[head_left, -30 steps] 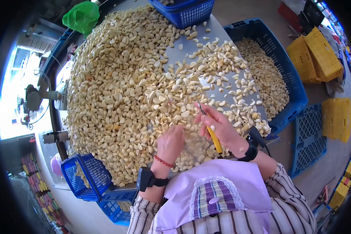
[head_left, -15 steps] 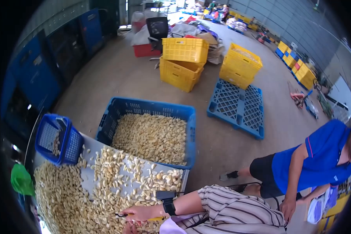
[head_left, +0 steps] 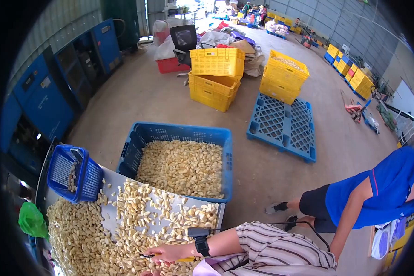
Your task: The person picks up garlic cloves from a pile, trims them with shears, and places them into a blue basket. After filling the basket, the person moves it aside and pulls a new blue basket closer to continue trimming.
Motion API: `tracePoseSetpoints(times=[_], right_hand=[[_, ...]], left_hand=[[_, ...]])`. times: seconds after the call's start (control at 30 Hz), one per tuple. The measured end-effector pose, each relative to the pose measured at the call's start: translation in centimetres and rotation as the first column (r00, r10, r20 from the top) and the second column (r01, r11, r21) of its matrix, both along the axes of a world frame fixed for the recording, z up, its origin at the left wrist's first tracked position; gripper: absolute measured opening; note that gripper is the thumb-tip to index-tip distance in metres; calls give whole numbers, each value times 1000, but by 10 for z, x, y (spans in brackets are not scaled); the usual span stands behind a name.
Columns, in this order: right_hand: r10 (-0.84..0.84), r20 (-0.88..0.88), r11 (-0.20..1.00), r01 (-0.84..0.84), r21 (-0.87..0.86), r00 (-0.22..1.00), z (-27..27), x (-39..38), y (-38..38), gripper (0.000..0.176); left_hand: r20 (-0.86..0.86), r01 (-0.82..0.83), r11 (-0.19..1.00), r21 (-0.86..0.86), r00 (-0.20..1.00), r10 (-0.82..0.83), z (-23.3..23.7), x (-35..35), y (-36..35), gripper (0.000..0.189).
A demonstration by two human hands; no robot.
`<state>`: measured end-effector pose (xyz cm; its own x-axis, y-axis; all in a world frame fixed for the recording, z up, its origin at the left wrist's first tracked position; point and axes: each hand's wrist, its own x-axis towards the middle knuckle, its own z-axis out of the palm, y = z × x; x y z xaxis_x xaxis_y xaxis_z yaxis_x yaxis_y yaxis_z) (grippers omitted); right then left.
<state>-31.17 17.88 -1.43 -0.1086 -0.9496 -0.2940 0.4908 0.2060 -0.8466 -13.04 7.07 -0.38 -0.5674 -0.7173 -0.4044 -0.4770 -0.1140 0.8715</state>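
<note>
My right hand (head_left: 166,252), in a striped sleeve with a black wrist strap (head_left: 201,245), is closed on a slim tool with a yellow handle (head_left: 186,259) and a dark tip. It is low over pale, curved nuts (head_left: 85,230) spread on a metal table (head_left: 109,212). Only a sliver of my left hand (head_left: 150,273) shows at the bottom edge, just below the right; its fingers and anything in them are hidden. A large blue crate (head_left: 181,128) of the same nuts stands beyond the table edge. A small blue basket (head_left: 90,181) sits at the table's left corner.
A person in a blue shirt (head_left: 354,198) stands at the right. Beyond the crate are a blue pallet (head_left: 283,126), stacked yellow crates (head_left: 217,62) and an office chair (head_left: 184,39). A green bag (head_left: 33,221) hangs left of the table; blue machines (head_left: 43,99) line the left wall.
The view has shifted slightly, so the table and crate appear lower. My left hand has dropped mostly out of view. The person in blue leans farther right, one hand no longer visible.
</note>
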Motion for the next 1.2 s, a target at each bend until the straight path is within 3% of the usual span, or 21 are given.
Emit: tracePoseSetpoints(times=[0.07, 0.2, 0.37, 0.7, 0.9, 1.03, 1.2], right_hand=[[25, -24, 999, -27, -45, 999, 3, 1, 1, 54], [51, -51, 998, -53, -34, 997, 6, 0, 2, 55], [55, 6, 998, -55, -21, 998, 6, -1, 2, 54], [26, 46, 998, -23, -54, 999, -4, 5, 1, 53], [10, -41, 997, -14, -80, 999, -4, 5, 3, 51], [-9, -18, 996, 7, -90, 1000, -3, 4, 5, 53], [-21, 3, 996, 22, -87, 1000, -7, 3, 3, 53]], left_hand=[[-65, -125, 981, 149, 989, 136, 29, -13, 17, 17], [-130, -166, 964, 209, 972, 196, 35, -11, 21, 13], [-233, -361, 831, 424, 843, 485, 48, -16, 29, 10], [-265, -235, 875, 423, 891, 368, 40, -11, 26, 13], [-218, -340, 784, 520, 834, 506, 49, -16, 45, 11], [-230, -241, 785, 571, 871, 434, 32, 3, 37, 13], [-221, -329, 779, 534, 835, 504, 58, -15, 53, 12]])
